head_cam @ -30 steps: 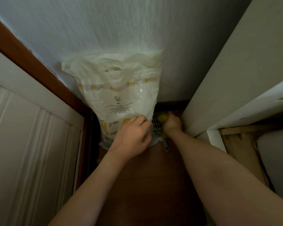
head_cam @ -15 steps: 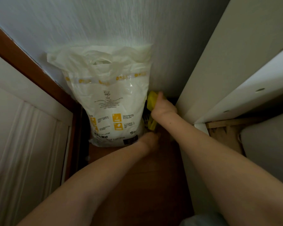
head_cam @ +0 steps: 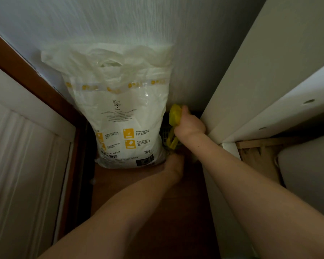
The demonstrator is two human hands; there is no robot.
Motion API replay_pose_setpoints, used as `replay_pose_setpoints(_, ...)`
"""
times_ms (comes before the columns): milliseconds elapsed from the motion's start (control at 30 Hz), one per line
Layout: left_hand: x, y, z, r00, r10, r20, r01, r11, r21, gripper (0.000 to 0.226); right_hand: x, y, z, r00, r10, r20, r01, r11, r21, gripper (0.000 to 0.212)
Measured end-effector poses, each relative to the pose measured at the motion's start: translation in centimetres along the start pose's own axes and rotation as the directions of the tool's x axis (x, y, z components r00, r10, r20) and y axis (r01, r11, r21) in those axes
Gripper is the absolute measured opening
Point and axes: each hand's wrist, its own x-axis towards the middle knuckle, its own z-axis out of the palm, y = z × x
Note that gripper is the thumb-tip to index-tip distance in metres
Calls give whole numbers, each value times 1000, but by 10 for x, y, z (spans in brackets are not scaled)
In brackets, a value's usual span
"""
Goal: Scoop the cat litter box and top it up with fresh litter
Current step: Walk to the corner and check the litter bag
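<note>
- One white cat litter bag is seen, stood upright on the wooden floor and leaned against the textured wall; its top is crumpled and open.
- One yellow scoop is seen in the narrow gap between the bag and the white cabinet panel; it is gripped by the right hand, whose fingers are curled round its handle.
- A dark, grid-like item is wedged behind the scoop; what it is cannot be told.
- Two bare forearms are counted, one per hand.
- The left hand is lowered at the bag's bottom right corner; its fingers are hidden, so whether it is open or closed cannot be told.
- One brown door frame and a white panelled door are found at the left.
- A bare wooden frame is seen at the right, beside a grey cushion.
</note>
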Motion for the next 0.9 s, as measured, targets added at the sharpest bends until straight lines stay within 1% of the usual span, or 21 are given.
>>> replay_pose_setpoints(33,1,1,2,990,30,-137,-26,999,32,41,1,0,0,1000,0,-4,0,1000,3,68)
replay_pose_setpoints(67,1,3,2,986,-6,-167,12,999,32,42,1,0,1,1000,-2,-9,2,1000,3,68)
replay_pose_setpoints(100,3,2,4,989,-52,-138,57,998,30,44,1,0,1,1000,-4,-13,4,1000,1,69)
replay_pose_setpoints(133,2,3,2,992,-42,-121,52,995,81,48,1,0,1,1000,-8,-15,8,1000,1,69)
replay_pose_setpoints(200,4,4,1,994,-37,-101,41,998,40,56,1,-1,2,1000,-11,-22,11,1000,10,70)
replay_pose_setpoints(233,1,4,1,993,-36,-117,31,999,-41,56,1,-2,2,1000,-9,-27,9,1000,18,70)
replay_pose_setpoints(300,-14,6,-10,986,-27,-163,-20,959,-282,51,-1,-4,0,999,-16,-45,18,1000,26,66)
replay_pose_setpoints(367,-37,5,-26,979,-28,-202,-74,877,-475,54,-5,-6,-5,996,-39,-75,42,999,29,62)
replay_pose_setpoints(433,-63,-1,-44,965,-56,-258,-128,756,-642,58,-11,-8,-11,994,-41,-97,48,996,71,61)
replay_pose_setpoints(467,-76,-6,-55,964,-83,-253,-125,699,-704,58,-16,-12,-16,994,-47,-102,56,994,94,62)
replay_pose_setpoints(533,-99,-13,-72,978,-111,-178,-73,618,-783,53,-31,-23,-29,994,-53,-98,65,990,121,69)
replay_pose_setpoints(600,-126,-19,-88,991,-125,-57,23,555,-832,46,-52,-34,-46,996,-34,-85,45,990,135,77)
replay_pose_setpoints(633,-141,-21,-95,990,-144,0,74,508,-858,42,-64,-41,-55,996,-25,-83,36,990,137,79)
replay_pose_setpoints(700,-178,-23,-117,983,-164,89,152,430,-890,39,-90,-53,-76,995,-15,-94,28,990,139,75)
replay_pose_setpoints(767,-220,-23,-144,976,-162,144,194,357,-914,35,-117,-64,-101,993,-30,-116,43,993,107,72)
replay_pose_setpoints(800,-241,-24,-158,970,-173,171,218,303,-928,32,-131,-70,-116,991,-50,-125,62,994,88,70)
replay_pose_setpoints(833,-265,-24,-175,962,-184,201,241,228,-943,24,-146,-77,-132,988,-76,-137,88,993,82,68)
replay_pose_setpoints(900,-310,-26,-208,947,-213,240,259,64,-964,22,-176,-90,-169,975,-135,-176,157,980,119,62)
